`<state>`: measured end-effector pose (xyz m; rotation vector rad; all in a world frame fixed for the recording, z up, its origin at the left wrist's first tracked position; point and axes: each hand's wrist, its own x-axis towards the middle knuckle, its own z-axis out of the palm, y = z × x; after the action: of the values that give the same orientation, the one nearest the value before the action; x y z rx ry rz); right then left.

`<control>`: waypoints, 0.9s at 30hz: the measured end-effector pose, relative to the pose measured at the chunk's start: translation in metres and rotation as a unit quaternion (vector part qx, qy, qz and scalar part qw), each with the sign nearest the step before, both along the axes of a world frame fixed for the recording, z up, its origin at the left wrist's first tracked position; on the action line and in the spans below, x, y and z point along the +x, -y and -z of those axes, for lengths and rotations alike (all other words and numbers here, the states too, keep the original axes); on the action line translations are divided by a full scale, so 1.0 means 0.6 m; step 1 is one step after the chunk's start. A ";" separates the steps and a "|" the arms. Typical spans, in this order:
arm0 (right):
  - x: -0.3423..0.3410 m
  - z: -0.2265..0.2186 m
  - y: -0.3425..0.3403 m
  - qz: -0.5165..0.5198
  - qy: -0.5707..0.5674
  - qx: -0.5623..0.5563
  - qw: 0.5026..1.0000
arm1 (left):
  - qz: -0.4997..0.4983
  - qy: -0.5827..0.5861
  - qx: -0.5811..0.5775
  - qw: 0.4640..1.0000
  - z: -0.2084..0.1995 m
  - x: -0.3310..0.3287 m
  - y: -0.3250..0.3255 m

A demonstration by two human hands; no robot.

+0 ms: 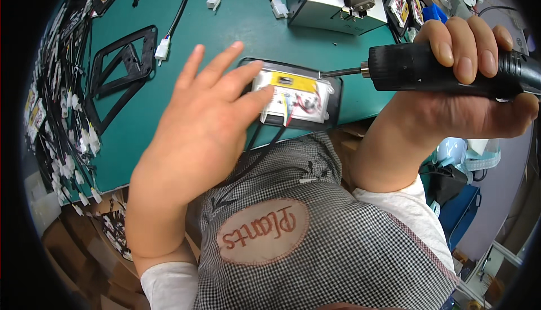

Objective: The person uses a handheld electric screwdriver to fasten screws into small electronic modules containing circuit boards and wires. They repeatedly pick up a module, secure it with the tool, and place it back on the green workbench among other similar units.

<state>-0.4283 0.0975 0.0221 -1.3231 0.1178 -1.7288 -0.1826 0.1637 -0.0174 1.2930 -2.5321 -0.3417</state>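
Observation:
A black electric screwdriver [389,67] lies level in my right hand [468,56], whose fingers wrap round its body. Its thin bit reaches left to the upper right corner of a small electronic module [301,97]. The module has a white board with a yellow label and sits in a black frame [333,104] at the table's near edge. My left hand [220,96] rests on the module's left side, thumb and forefinger on it, the other fingers spread. Coloured wires and black cables [265,149] run from its near side toward my apron.
Many black cables with white connectors [73,118] are heaped along the left side. Black plastic frames [124,59] lie beside them on the green table [236,34]. A metal box-shaped device [332,6] stands at the back, with loose connectors [279,9] to its left.

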 end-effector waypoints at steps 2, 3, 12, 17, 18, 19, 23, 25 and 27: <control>0.006 -0.002 -0.005 0.002 0.006 -0.002 1.000 | 0.000 0.005 0.031 0.999 -0.014 0.021 0.002; 0.011 -0.003 -0.008 0.003 0.007 -0.004 1.000 | 0.001 0.006 0.047 0.999 -0.020 0.028 0.005; 0.023 -0.008 -0.030 0.000 0.026 -0.013 1.000 | -0.068 -0.488 0.370 0.788 0.012 -0.050 -0.005; 0.017 -0.011 -0.043 0.004 0.035 -0.016 0.999 | -0.085 -0.579 0.397 0.707 0.019 -0.047 -0.008; 0.016 -0.012 -0.045 0.006 0.037 -0.016 0.999 | -0.082 -0.579 0.370 0.722 0.026 -0.048 -0.009; 0.017 -0.012 -0.048 0.007 0.038 -0.017 0.999 | -0.082 -0.599 0.359 0.711 0.029 -0.054 -0.011; 0.014 -0.008 -0.055 0.014 0.044 -0.020 0.999 | -0.123 -0.650 0.391 0.641 0.024 -0.068 -0.013; 0.013 -0.008 -0.058 0.015 0.046 -0.021 0.999 | -0.142 -0.661 0.420 0.605 0.024 -0.069 -0.014; 0.013 -0.007 -0.062 0.014 0.051 -0.022 0.998 | -0.140 -0.676 0.427 0.584 0.030 -0.071 -0.019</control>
<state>-0.4202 0.1345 0.0261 -1.2681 0.0416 -1.8281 -0.2250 0.1753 -0.0357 0.8793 -0.7368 -1.7557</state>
